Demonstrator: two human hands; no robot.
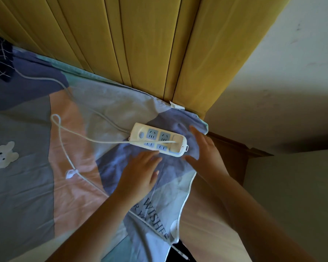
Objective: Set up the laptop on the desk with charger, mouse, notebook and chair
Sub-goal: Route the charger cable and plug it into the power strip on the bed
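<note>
A white power strip (158, 141) with blue sockets lies on the patterned quilt (36, 167) near the bed's corner. A thin white charging cable (64, 148) crosses the strip's top, loops to the left and runs down the quilt toward the lower edge. My left hand (140, 171) is spread flat just below the strip, fingertips almost at its near edge. My right hand (206, 154) hovers at the strip's right end with straight fingers. Neither hand holds anything.
A yellow padded headboard (140, 44) rises behind the bed. The strip's grey cord (64, 87) runs off to the upper left, toward dark fabric (0, 57). A brown nightstand (233, 154) stands right of the bed, against a pale wall (292, 82).
</note>
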